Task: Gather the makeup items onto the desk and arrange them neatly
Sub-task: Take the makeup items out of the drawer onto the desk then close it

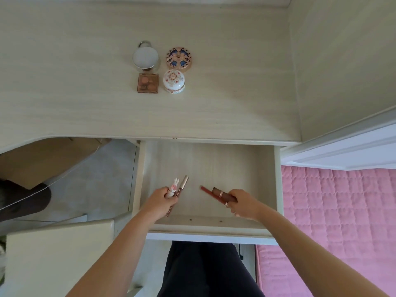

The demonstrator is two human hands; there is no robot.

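Note:
Both hands are inside the open drawer (214,163) below the desk (85,93). My left hand (159,200) grips a small white rabbit-shaped tube (174,185) and a brown pencil with a metallic cap (183,184). My right hand (242,202) grips a brown lipstick tube (222,195) and a thin red pencil (209,192). On the desk, four items stand in a square: a round white compact with a ring (145,56), a round patterned compact (179,59), a square brown palette (147,83) and a white painted jar (173,81).
A bed with a pink quilt (334,221) lies to the right, past a white frame (342,151). A wall panel (342,61) bounds the desk on the right. A chair back (57,254) stands at lower left, a cardboard box (42,159) under the desk.

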